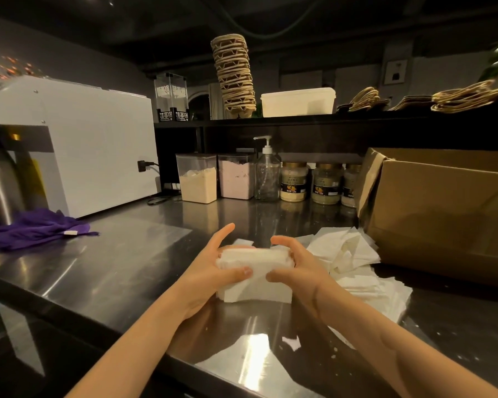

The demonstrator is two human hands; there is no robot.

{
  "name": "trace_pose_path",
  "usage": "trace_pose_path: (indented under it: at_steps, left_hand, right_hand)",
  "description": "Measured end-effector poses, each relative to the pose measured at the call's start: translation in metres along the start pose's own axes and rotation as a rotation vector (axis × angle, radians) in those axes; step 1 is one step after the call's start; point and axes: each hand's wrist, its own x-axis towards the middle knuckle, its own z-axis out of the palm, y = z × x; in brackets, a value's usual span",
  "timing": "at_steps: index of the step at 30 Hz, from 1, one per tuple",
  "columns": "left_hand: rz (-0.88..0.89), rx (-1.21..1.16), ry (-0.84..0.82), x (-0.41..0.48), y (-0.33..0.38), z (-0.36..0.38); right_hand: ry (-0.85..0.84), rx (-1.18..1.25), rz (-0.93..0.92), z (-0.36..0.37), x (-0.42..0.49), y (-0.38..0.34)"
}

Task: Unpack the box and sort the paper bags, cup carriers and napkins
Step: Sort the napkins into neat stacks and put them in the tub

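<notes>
A thick stack of white napkins [256, 271] stands on the steel counter [121, 262], squeezed between both hands. My left hand [213, 268] grips its left end and my right hand [296, 268] grips its right end, thumbs toward me. More loose napkins [354, 262] lie scattered to the right, against the open cardboard box [443, 214]. On the upper shelf a tall stack of cup carriers [236, 76] stands, and flat paper bags [460, 97] with twisted handles lie at the right.
A white machine [78, 145] and a purple cloth [38, 228] occupy the left. Powder containers [199, 179], a pump bottle [267, 173] and jars [325, 182] line the back. A white lidded tub [298, 101] sits on the shelf.
</notes>
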Motion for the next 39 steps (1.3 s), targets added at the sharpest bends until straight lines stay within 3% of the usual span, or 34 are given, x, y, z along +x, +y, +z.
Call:
trace_pose_path:
  at_steps: [16, 20, 24, 39]
  left_hand:
    - [-0.004, 0.036, -0.064, -0.0017, -0.0012, 0.0017]
    - [0.051, 0.030, -0.021, -0.0007, -0.0018, 0.0002]
    - [0.051, 0.126, -0.049, 0.0006, -0.0024, 0.0016]
    - [0.071, 0.123, -0.029, -0.0013, 0.0007, 0.0023]
  right_hand:
    - [-0.076, -0.049, 0.001, 0.0019, -0.0039, -0.0008]
    - [-0.024, -0.041, -0.069, 0.0013, -0.0025, -0.0036]
    - [-0.028, -0.098, -0.062, 0.0000, -0.0017, -0.0021]
    - [-0.076, -0.163, -0.079, -0.0012, -0.0038, -0.0032]
